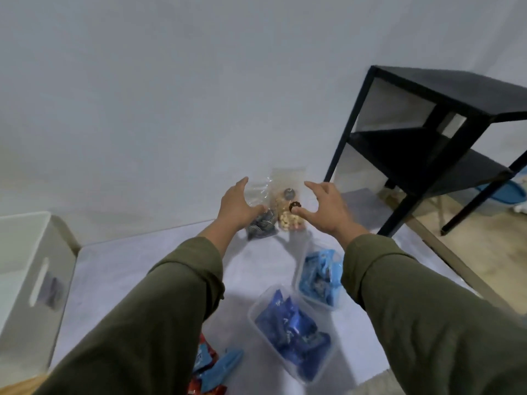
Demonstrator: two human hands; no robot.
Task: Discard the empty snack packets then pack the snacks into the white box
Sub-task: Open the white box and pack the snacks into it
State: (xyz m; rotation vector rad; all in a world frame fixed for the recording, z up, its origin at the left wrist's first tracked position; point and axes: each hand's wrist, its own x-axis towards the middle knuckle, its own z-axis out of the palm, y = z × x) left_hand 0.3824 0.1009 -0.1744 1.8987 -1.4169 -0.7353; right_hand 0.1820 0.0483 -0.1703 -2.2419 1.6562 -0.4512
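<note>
Two clear bags (275, 208) stand against the wall, beyond the tubs of blue packets (292, 332), and you reach for both together. Your left hand (238, 206) and right hand (325, 210) are spread wide on either side, holding nothing, set to pinch the pair in one lift. Left of the bags waits the white box (27, 269)

Plain room, pale wall

A bare grey-white wall (171, 95) fills the back; a black two-tier metal shelf (445, 132) stands at right on a light wood floor (482, 252).
</note>
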